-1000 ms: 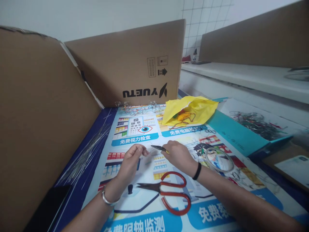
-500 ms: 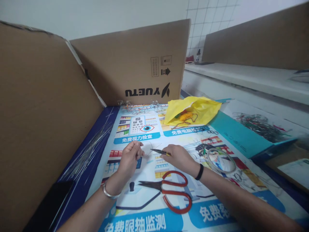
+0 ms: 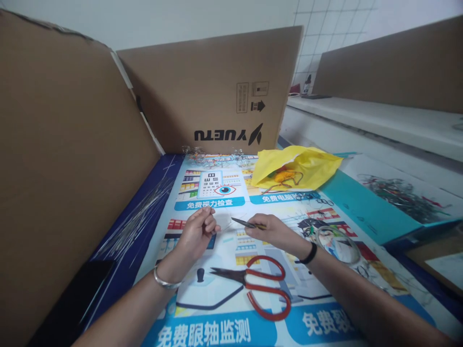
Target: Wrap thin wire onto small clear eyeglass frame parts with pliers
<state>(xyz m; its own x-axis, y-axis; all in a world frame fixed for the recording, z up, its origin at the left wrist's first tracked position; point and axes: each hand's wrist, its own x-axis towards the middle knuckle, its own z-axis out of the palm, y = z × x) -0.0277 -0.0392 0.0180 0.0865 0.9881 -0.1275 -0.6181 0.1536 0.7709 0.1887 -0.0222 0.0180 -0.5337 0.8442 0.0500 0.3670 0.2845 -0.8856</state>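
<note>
My right hand (image 3: 271, 230) is closed around a pair of small, dark-nosed pliers (image 3: 249, 223), whose tips point left toward my other hand. In my left hand (image 3: 199, 230) the fingers pinch a thin wire (image 3: 228, 222), which shows faintly between the fingertips and the plier tips. Whether the jaws touch the wire I cannot tell. Just below both hands, scissors with red handles (image 3: 265, 288) lie on the printed sheet (image 3: 213, 313), blades to the left.
Straight wires (image 3: 139, 214) lie at the left beside a dark flat object (image 3: 77, 299). A yellow pouch (image 3: 318, 168) holds something orange. A coil of clear line (image 3: 338, 245) lies right, near a teal box (image 3: 383, 212) with tangled wire pieces (image 3: 401, 195). Cardboard panels (image 3: 202, 96) stand behind.
The view has shifted slightly. My left fingers have turned a little around the wire, and the pliers now point more level, their tips slightly farther from the left hand.
</note>
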